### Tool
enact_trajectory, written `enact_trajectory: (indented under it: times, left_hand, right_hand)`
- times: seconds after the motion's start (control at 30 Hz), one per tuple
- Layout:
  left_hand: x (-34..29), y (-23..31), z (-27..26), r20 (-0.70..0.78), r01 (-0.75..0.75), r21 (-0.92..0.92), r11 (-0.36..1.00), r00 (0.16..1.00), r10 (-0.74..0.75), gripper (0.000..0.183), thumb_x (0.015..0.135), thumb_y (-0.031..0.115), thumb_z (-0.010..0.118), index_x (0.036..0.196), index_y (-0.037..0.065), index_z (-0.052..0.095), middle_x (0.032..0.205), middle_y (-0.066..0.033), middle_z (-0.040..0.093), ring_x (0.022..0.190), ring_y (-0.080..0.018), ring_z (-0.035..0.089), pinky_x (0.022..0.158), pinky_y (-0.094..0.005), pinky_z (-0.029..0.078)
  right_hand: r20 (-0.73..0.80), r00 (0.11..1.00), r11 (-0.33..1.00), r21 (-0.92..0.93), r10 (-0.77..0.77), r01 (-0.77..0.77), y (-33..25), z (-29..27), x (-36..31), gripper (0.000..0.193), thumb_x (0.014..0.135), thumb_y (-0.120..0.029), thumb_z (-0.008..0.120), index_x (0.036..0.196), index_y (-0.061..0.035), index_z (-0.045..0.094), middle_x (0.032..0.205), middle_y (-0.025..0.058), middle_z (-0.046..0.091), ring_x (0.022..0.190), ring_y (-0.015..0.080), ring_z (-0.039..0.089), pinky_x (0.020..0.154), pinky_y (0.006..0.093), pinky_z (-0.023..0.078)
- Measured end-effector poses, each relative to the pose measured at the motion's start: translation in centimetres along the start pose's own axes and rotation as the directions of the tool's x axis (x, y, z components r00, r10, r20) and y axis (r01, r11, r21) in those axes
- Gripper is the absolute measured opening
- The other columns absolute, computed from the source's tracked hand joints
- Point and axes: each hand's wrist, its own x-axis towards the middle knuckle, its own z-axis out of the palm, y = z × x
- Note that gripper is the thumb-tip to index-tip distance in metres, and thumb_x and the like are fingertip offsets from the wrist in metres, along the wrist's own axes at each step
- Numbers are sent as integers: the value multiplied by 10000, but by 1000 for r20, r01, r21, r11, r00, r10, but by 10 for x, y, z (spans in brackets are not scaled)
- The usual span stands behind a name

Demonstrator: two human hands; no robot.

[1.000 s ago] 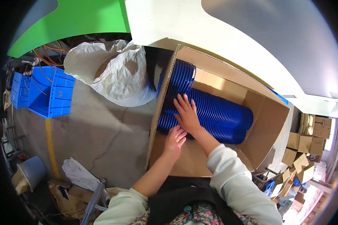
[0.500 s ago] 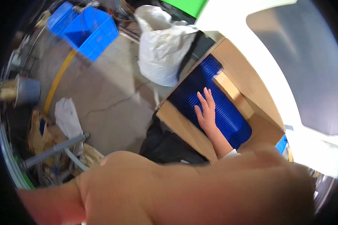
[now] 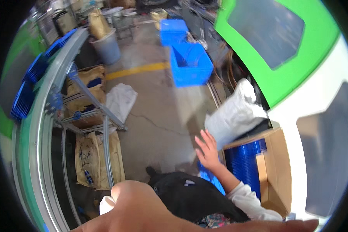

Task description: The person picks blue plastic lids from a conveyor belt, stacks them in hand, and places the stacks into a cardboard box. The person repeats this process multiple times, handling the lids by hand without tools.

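Note:
My right hand is raised with its fingers stretched apart and nothing in it. A white sleeve covers that forearm. To its right stands an open cardboard box holding a row of ribbed blue plastic pieces; the hand is apart from them. A tan cardboard piece stands beside the row inside the box. Very near the camera, my left hand fills the lower edge. One finger reaches rightward; most of its fingers are out of view, so its grip cannot be told.
A white sack stands behind the box, beside a green and white machine. Blue bins sit farther back. On the left runs a metal-framed conveyor carrying blue pieces. A metal frame stands over brown sacks.
The view has swung left, so the box now appears farther right and the conveyor shows. My right hand has left the blue pieces' area and is now outside the box.

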Motion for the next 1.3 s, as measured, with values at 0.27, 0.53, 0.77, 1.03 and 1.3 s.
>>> enact_trajectory:
  times: [0.27, 0.53, 0.77, 1.03, 1.3]
  left_hand:
    - [-75, 106, -40, -235, -149, 252, 956, 949, 209, 628, 984, 559, 337, 1129, -6, 570, 1001, -128, 563, 979, -254, 563, 1028, -509, 369]
    - [-148, 191, -60, -413, -156, 541, 827, 807, 422, 587, 992, 537, 340, 1147, 10, 546, 955, -117, 557, 947, -237, 570, 1023, -524, 378]
    - [-177, 240, -63, -488, -61, 768, 638, 589, 644, 552, 999, 517, 342, 1163, 23, 526, 915, -106, 551, 919, -223, 575, 1018, -538, 385]
    - [-166, 277, -72, -478, 237, 876, 420, 307, 823, 514, 1008, 495, 345, 1181, 38, 502, 869, -95, 545, 887, -206, 581, 1013, -553, 394]
    - [-227, 432, -205, -683, 743, 401, 536, -147, 715, 624, 998, 513, 408, 1392, 29, 408, 1162, -112, 582, 1086, -220, 531, 1040, -416, 390]
  right_hand:
    - [77, 931, 925, 163, -358, 342, -91, 128, 131, 496, 834, -149, 645, 1323, -137, 564, 1475, 125, 425, 1385, 341, 361, 1114, 503, 278]
    - [-19, 841, 792, 323, -541, 518, -202, 235, 234, 444, 824, -119, 665, 1264, -94, 614, 1439, 155, 463, 1370, 367, 386, 1127, 498, 284]
    - [-223, 740, 594, 472, -634, 651, -284, 295, 321, 458, 823, -72, 656, 1277, -79, 591, 1459, 172, 440, 1379, 371, 377, 1133, 501, 282]
    - [-699, 452, 104, 481, -555, 871, -390, 281, 481, 496, 926, -142, 545, 1400, -35, 446, 1500, 261, 313, 1417, 432, 274, 1147, 502, 265]
    - [460, 687, 266, 887, -562, -376, -519, 366, 677, 752, 937, -441, 574, 1517, -86, 254, 1586, 134, 226, 1453, 319, 205, 1134, 544, 195]
